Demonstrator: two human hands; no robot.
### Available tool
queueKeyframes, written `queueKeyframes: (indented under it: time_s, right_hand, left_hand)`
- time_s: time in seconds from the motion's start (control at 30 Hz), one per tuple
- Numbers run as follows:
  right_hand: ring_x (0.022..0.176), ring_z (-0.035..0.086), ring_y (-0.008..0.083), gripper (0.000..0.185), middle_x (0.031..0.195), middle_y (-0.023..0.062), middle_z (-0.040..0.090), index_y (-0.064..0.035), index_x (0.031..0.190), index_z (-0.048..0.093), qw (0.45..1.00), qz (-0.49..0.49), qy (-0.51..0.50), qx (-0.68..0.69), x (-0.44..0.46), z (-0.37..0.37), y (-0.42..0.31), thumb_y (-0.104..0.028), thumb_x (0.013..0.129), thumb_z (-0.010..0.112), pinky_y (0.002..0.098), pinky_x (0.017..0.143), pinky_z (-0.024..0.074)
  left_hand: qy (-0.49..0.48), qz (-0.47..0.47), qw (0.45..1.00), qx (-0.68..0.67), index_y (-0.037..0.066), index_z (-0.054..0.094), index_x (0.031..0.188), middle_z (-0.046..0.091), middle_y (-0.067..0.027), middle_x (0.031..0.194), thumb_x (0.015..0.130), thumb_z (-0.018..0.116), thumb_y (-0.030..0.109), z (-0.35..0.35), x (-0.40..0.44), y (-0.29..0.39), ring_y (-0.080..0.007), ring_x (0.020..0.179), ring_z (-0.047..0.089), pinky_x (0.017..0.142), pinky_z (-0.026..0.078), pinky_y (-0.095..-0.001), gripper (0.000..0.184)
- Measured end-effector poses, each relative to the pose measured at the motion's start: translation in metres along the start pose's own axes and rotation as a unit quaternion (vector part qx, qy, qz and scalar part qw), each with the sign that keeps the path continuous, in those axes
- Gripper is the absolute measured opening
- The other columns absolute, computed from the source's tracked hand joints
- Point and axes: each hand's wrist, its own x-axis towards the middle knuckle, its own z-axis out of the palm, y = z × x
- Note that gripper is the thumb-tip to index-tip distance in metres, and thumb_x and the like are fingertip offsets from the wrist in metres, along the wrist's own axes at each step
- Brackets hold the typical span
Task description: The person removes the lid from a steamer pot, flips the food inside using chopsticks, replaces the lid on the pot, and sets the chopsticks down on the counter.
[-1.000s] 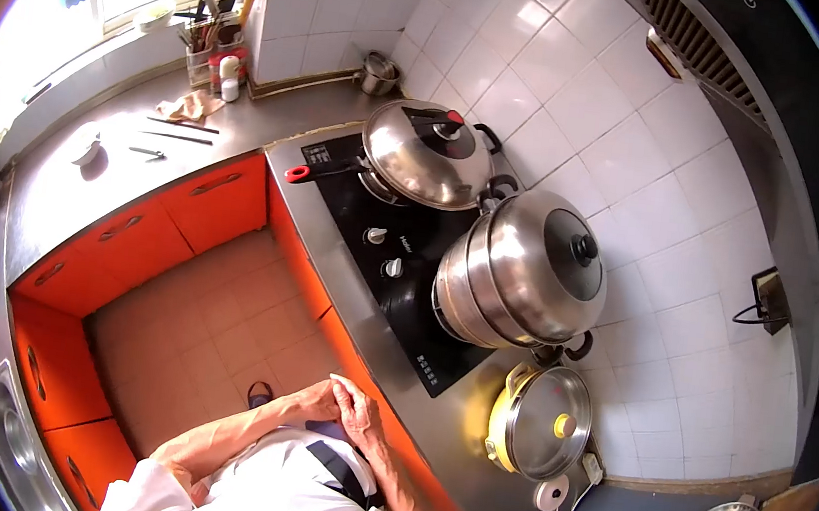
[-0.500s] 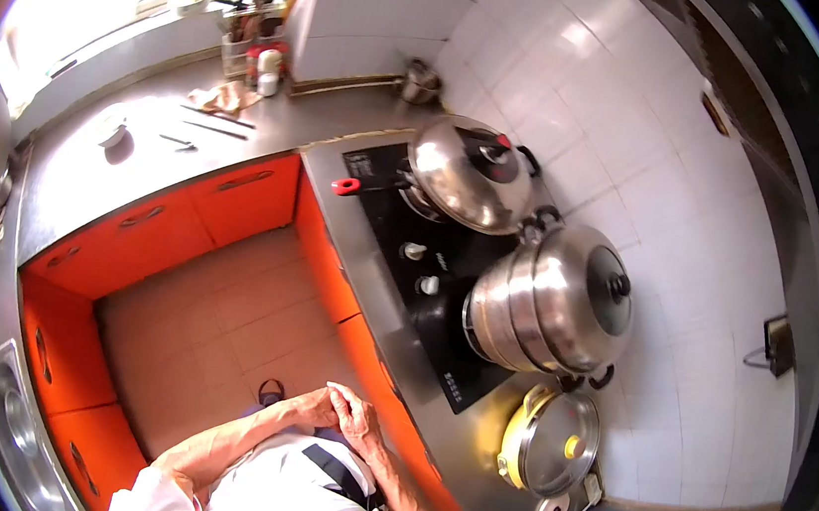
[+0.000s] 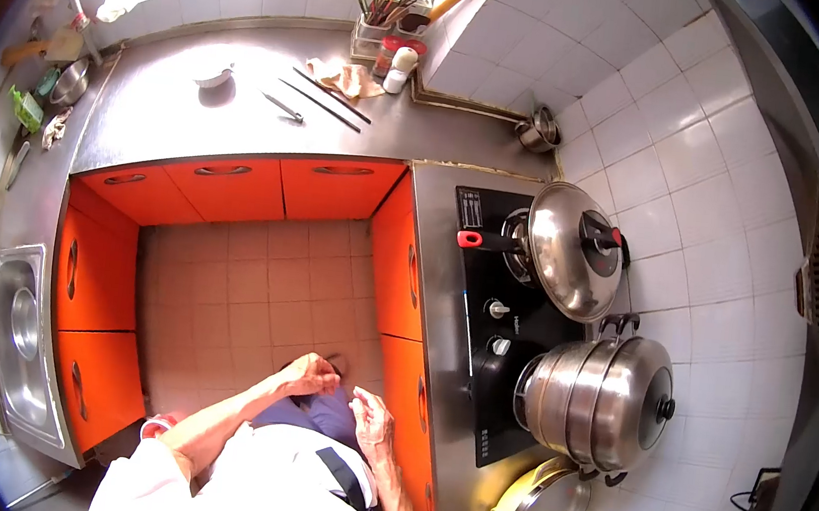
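Observation:
My left hand (image 3: 311, 375) is held in front of my body, fingers loosely bent, with nothing visible in it. A small gap separates it from my right hand (image 3: 372, 421), whose fingers are slightly curled and apart, also without an object. The right hand is nearest the orange cabinet front (image 3: 419, 406) below the stove (image 3: 493, 364). On the stove stand a lidded wok (image 3: 564, 262) with a red-tipped handle and a tall stacked steel steamer pot (image 3: 579, 398). A yellow electric pan (image 3: 514, 496) with a glass lid is beside the steamer.
A sink (image 3: 11, 393) is on the left. On the far counter (image 3: 164, 120) lie chopsticks (image 3: 326, 102), a knife (image 3: 282, 107), a small white bowl (image 3: 214, 76) and a cloth (image 3: 348, 79). A utensil holder (image 3: 371, 37) and a steel cup (image 3: 539, 132) stand near the wall.
My hands were clasped together and have now separated. My view has swung to the left, bringing more of the sink and left counter into sight.

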Motion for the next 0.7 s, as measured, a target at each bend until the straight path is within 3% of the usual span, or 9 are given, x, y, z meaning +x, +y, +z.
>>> queueKeyframes:
  time_s: [0.07,0.2,0.27,0.33,0.47,0.57,0.63,0.67,0.7]
  right_hand:
    - [0.095,0.071,0.0235,0.029,0.117,0.0155,0.066,0.0008,0.124,0.062,1.0,0.004,-0.002,-0.001,0.007,-0.01,-0.006,-0.015,0.099,0.06,0.0313,0.084,0.0571]
    - [0.097,0.071,0.0218,0.033,0.114,0.0161,0.069,0.0024,0.127,0.059,1.0,0.008,0.01,0.009,0.039,-0.032,-0.004,-0.018,0.101,0.057,0.0306,0.085,0.056]
    - [0.098,0.071,0.0218,0.034,0.114,0.0169,0.07,0.0023,0.127,0.059,0.999,0.033,0.015,0.021,0.052,-0.044,-0.009,-0.02,0.102,0.055,0.0306,0.086,0.0556]
    - [0.099,0.071,0.0222,0.035,0.114,0.0177,0.07,0.0023,0.127,0.06,0.999,0.029,0.018,0.017,0.067,-0.054,-0.024,-0.022,0.102,0.055,0.0305,0.087,0.0555]
    - [0.1,0.071,0.023,0.034,0.112,0.0175,0.071,0.0019,0.126,0.061,0.999,0.043,0.003,0.02,0.083,-0.058,-0.027,-0.022,0.102,0.055,0.0305,0.089,0.0553]
    - [0.1,0.071,0.0228,0.034,0.11,0.017,0.072,0.0018,0.125,0.061,0.999,0.05,0.01,0.008,0.096,-0.06,-0.037,-0.021,0.102,0.056,0.0309,0.088,0.0556]
    - [0.1,0.071,0.0225,0.033,0.108,0.017,0.072,0.0016,0.125,0.062,0.998,0.061,0.026,0.002,0.106,-0.055,-0.038,-0.021,0.102,0.055,0.0312,0.088,0.0556]
    - [0.099,0.071,0.0224,0.033,0.108,0.0171,0.072,0.0015,0.124,0.062,0.997,0.07,0.034,-0.003,0.11,-0.053,-0.039,-0.021,0.102,0.055,0.0314,0.087,0.0557]
    - [0.099,0.071,0.0224,0.033,0.108,0.0171,0.072,0.0015,0.124,0.062,0.996,0.075,0.045,0.0,0.114,-0.049,-0.044,-0.021,0.102,0.055,0.0314,0.087,0.0557]
  left_hand:
    - [0.043,0.025,0.997,-0.053,-0.004,0.071,0.093,0.074,-0.0104,0.08,0.097,0.061,0.023,-0.006,0.019,-0.005,-0.014,0.07,0.069,0.064,0.058,-0.03,0.029]
    - [0.162,0.048,0.984,0.061,0.0,0.073,0.085,0.072,-0.008,0.072,0.091,0.058,0.018,-0.029,0.072,-0.004,-0.014,0.068,0.069,0.062,0.055,-0.0304,0.025]
    - [0.15,0.055,0.985,-0.063,0.006,0.071,0.085,0.073,-0.0117,0.078,0.085,0.054,0.013,-0.05,0.085,0.009,-0.0259,0.073,0.071,0.067,0.055,-0.0359,0.018]
    - [0.218,0.047,0.957,0.183,0.01,0.07,0.09,0.072,-0.015,0.087,0.081,0.057,0.012,-0.07,0.075,0.067,-0.0323,0.082,0.07,0.074,0.056,-0.0411,0.016]
    - [0.352,0.175,0.868,0.303,0.011,0.064,0.094,0.068,-0.0159,0.091,0.085,0.058,0.017,-0.129,0.106,0.09,-0.0381,0.084,0.067,0.072,0.054,-0.0501,0.012]
    - [0.39,0.225,0.834,0.32,0.011,0.063,0.092,0.064,-0.0138,0.089,0.095,0.05,0.015,-0.204,0.149,0.117,-0.0353,0.082,0.065,0.071,0.054,-0.0438,0.014]
    - [0.397,0.357,0.746,0.397,0.007,0.062,0.096,0.062,-0.015,0.088,0.099,0.043,0.017,-0.256,0.173,0.143,-0.0356,0.083,0.064,0.071,0.052,-0.0445,0.021]
    - [0.358,0.271,0.78,0.436,0.009,0.059,0.112,0.059,-0.0169,0.104,0.095,0.044,0.01,-0.276,0.175,0.173,-0.0373,0.09,0.064,0.072,0.053,-0.045,0.022]
    - [0.34,0.215,0.768,0.499,0.008,0.057,0.115,0.056,-0.0176,0.109,0.093,0.045,0.006,-0.296,0.187,0.194,-0.0371,0.092,0.064,0.074,0.053,-0.0449,0.025]
